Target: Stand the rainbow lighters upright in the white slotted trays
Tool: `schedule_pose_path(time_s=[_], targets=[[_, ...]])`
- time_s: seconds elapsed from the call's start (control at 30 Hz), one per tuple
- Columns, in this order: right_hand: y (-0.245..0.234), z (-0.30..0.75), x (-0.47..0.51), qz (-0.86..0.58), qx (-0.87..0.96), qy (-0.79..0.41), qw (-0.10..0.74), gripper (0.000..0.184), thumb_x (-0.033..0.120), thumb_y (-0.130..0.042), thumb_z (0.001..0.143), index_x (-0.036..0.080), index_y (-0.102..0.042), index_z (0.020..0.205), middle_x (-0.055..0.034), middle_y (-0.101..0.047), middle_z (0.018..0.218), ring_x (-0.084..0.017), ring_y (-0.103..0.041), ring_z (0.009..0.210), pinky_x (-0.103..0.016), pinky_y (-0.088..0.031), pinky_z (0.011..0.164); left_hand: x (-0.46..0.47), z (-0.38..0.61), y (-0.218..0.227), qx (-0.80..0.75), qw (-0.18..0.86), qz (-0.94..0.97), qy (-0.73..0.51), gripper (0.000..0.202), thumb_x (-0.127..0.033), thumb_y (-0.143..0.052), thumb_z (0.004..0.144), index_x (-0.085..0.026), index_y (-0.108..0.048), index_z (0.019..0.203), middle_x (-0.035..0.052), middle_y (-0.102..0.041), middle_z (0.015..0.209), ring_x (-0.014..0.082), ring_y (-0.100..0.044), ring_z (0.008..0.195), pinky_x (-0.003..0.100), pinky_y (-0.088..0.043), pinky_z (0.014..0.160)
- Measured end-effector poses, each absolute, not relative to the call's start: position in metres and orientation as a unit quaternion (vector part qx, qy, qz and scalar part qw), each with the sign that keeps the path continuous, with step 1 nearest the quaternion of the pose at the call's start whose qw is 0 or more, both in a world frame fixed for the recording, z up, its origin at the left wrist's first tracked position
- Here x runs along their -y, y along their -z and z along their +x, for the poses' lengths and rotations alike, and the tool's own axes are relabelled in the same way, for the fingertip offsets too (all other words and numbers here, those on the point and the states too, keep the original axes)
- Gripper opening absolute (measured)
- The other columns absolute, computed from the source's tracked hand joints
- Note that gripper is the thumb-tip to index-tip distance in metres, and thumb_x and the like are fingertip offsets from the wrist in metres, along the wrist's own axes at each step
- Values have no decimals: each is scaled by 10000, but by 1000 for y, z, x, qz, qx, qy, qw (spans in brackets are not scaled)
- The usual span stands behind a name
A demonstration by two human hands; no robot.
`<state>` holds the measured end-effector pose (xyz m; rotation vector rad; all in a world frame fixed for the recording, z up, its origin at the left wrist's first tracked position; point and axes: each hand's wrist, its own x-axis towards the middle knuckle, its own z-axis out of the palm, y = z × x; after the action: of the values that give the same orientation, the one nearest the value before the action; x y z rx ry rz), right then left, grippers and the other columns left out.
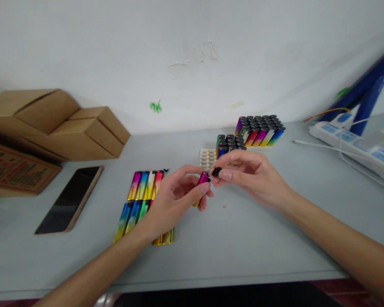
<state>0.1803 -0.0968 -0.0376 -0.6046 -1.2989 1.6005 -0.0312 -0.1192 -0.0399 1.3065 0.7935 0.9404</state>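
Observation:
My left hand (176, 197) is closed round a small rainbow-coloured metallic case (203, 179), magenta at its upper end. My right hand (249, 177) pinches a small black piece (216, 172) right at that end of the case. Both hands hover just above the grey table (243, 238). Beneath my left hand lie two rows of the same rainbow cases (145, 185), flat on the table. Behind my hands several capped cases stand upright in a white tray (207, 158), with a further block of them (260, 130) farther back.
A dark phone (71, 198) lies at the left. Brown cardboard boxes (60, 125) are stacked at the back left, by a printed carton (16, 170). White power strips (355, 140) with cables sit at the right. A white wall stands behind the table.

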Motion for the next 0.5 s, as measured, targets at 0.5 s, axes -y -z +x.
schedule_pose_path(time_s=[0.5], targets=[[31,174,102,-306,562,-588,495,227,267,-878,756,181,-758,929,-12,-785,790,-145,-744,698,-268,-626,692,122,-27,42,-374,585,571,-438,236,-237,-761,891,-162,-627,1070,53,-775,854,140,-699,649,271,-581,644]])
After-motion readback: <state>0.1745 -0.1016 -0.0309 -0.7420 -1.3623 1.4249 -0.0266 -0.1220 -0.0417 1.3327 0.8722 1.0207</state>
